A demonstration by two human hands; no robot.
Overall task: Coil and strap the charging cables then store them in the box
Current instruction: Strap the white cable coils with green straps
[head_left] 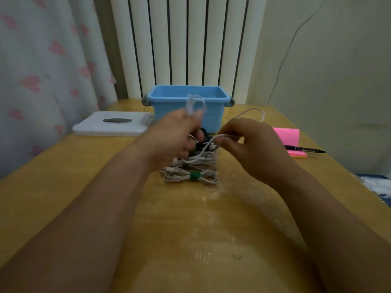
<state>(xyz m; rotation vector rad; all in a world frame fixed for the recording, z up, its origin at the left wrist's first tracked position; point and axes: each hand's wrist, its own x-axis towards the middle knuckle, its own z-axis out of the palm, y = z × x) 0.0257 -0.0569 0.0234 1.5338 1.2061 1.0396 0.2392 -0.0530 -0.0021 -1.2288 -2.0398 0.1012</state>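
Observation:
My left hand (175, 136) is closed on loops of a white charging cable (193, 104) that stick up above its fingers, blurred. My right hand (251, 142) pinches the same cable's loose run between thumb and forefinger; the cable trails off behind that hand across the table. Below both hands lies a pile of coiled white cables, the nearest one bound by a green strap (194, 175). A dark cable shows between my hands. The blue box (211, 115) stands open behind the pile.
The box's white lid (112, 123) lies flat at the left. Pink sticky notes (288, 137) and a black pen (304, 149) rest at the right. A curtain hangs at the left and a radiator stands behind the wooden table (190, 229).

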